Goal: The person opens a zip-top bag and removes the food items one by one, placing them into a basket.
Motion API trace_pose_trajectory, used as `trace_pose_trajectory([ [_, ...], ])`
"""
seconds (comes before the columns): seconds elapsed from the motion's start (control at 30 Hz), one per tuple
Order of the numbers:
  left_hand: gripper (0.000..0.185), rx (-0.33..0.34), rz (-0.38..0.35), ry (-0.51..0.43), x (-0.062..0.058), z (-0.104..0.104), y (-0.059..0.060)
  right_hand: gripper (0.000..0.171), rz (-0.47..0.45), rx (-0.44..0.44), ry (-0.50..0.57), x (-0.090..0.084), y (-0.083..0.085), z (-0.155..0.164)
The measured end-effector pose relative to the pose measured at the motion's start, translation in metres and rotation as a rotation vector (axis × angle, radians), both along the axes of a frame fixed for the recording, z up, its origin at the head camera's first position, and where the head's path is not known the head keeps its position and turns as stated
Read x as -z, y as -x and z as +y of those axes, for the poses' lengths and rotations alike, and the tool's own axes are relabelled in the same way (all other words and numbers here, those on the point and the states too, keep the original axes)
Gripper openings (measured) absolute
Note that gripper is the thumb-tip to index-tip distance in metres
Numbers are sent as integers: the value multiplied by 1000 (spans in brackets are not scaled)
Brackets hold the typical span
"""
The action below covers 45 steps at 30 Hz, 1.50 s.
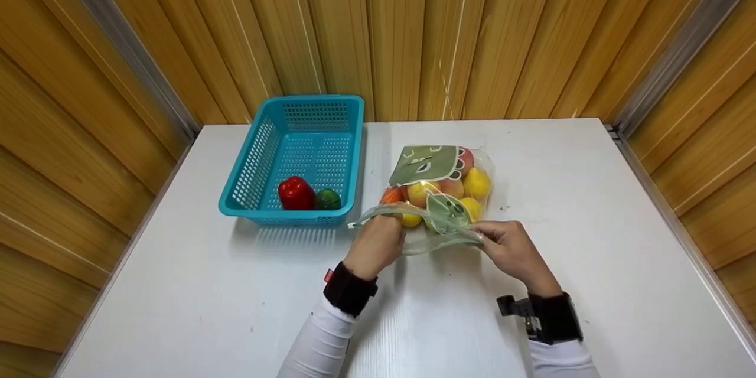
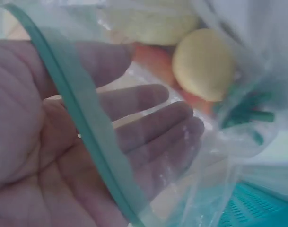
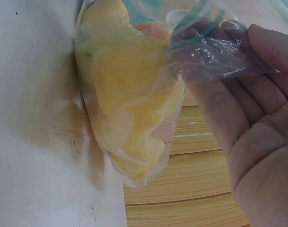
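Mid-table, my left hand (image 1: 375,242) reaches flat-fingered inside the zip bag (image 1: 440,189); right hand (image 1: 511,248) pinches its rim. Pepper (image 1: 296,193) already in basket (image 1: 295,156); most fruit remains.

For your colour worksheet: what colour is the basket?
Turquoise blue basket; head view shows it best.

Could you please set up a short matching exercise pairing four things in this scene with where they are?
Things:
1. red pepper
2. left hand
3. right hand
4. basket

Places:
A. reaching into the bag's mouth
B. on the table, left of the bag
C. inside the basket
D. pinching the bag's right edge

Pairs: 1-C, 2-A, 3-D, 4-B
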<state>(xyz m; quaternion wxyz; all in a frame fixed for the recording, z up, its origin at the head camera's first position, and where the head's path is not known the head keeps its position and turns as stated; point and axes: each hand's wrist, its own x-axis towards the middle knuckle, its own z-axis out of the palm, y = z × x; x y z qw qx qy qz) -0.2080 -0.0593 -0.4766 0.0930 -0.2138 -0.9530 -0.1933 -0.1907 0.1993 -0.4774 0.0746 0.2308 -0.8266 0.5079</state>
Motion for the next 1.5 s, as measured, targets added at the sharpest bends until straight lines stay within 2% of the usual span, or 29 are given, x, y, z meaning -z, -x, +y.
trace_pose_trajectory([
  [0.3, 17, -127, 195, 50, 8, 1, -5, 12, 15, -19, -13, -1, 0, -4],
  [0.4, 10, -144, 179, 71, 9, 0, -6, 12, 13, -29, -9, -1, 0, -4],
  [0.57, 8, -187, 100, 64, 15, -2, -3, 12, 5, -34, -16, 0, 0, -6],
  [0.73, 6, -240, 94, 96, 23, -1, 3, 12, 0, -24, -34, 1, -1, -8],
  [0.87, 3, -246, 151, 125, 27, -2, 5, 12, 0, -18, -45, 1, -1, -9],
  [0.97, 9, -237, 212, 103, 30, -3, 6, 12, -2, -18, -49, 1, -1, -10],
  [1.13, 17, -208, 262, 13, 29, -5, 7, 12, 2, -26, -40, 0, -1, -9],
  [1.3, 13, -196, 344, 22, 24, -6, 3, 13, 4, -29, -17, -1, -1, -8],
  [1.4, 11, -195, 355, 46, 17, -5, -3, 12, 12, -20, -14, -1, -1, -7],
  [1.5, 13, -188, 334, 43, 10, -3, -8, 12, 27, -15, -3, -1, -1, -6],
])
